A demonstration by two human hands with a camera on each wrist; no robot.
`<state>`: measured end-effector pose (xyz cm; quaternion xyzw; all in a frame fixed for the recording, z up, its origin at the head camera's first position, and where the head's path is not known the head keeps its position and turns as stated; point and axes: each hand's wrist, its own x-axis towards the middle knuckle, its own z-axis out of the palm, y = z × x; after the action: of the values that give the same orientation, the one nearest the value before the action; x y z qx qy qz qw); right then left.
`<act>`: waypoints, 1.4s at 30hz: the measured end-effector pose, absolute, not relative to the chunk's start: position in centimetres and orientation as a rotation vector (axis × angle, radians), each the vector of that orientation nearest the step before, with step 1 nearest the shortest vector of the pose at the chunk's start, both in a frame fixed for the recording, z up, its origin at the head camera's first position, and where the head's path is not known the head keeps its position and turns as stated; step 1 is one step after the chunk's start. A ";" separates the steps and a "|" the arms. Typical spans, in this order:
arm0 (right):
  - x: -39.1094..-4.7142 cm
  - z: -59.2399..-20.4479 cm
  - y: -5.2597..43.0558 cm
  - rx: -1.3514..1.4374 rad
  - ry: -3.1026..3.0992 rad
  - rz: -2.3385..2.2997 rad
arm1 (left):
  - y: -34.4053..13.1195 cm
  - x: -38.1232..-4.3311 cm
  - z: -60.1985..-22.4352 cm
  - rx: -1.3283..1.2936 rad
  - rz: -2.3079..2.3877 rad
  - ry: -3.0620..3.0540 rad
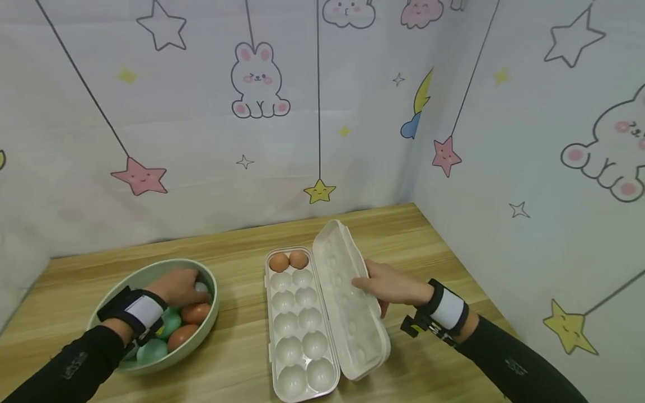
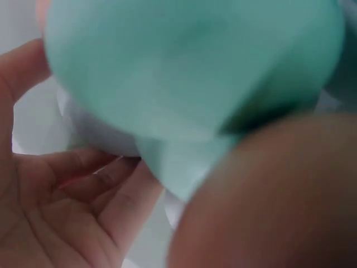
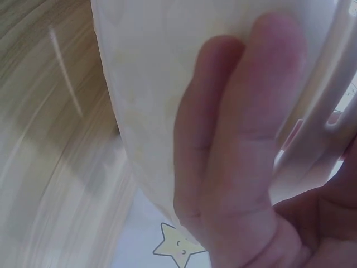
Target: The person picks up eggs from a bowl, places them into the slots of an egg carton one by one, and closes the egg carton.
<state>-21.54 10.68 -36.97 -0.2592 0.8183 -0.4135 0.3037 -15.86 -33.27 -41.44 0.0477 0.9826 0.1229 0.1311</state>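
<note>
My left hand (image 1: pixel 176 286) is down inside a pale green bowl (image 1: pixel 211 327) of eggs. In the left wrist view its thumb and fingers lie around a whitish egg (image 2: pixel 100 131), partly hidden behind a green egg (image 2: pixel 184 67). A brown egg (image 1: pixel 196 313) lies close beside that hand. My right hand (image 1: pixel 395 284) grips the raised lid (image 1: pixel 347 313) of a white egg carton (image 1: pixel 272 336), thumb on the inner side, fingers (image 3: pixel 245 139) on the outer side. Two brown eggs (image 1: pixel 289 261) fill the carton's far row; the cups nearer me hold nothing.
Carton and bowl stand on a wood-grain table (image 1: pixel 242 313), the bowl to the left. A printed cloth (image 1: pixel 201 134) with stars and rabbits hangs along the table's back edge. Another such sheet (image 1: pixel 504 168) borders the right side.
</note>
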 end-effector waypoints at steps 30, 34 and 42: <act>-21.3 -36.6 10.0 -0.688 2.172 -1.110 | -35.2 -14.4 -38.0 0.288 0.481 2.943; -21.3 -36.6 9.9 -0.688 2.169 -1.107 | -35.0 -14.7 -36.6 0.347 0.515 2.936; -21.2 -36.6 10.0 -0.693 2.172 -1.107 | -30.8 -15.9 -33.1 0.377 0.550 2.862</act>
<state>-21.24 10.02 -36.56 -0.2610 0.8178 -0.4169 0.2988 -15.90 -30.82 -33.08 0.1276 0.9689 0.1861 0.1014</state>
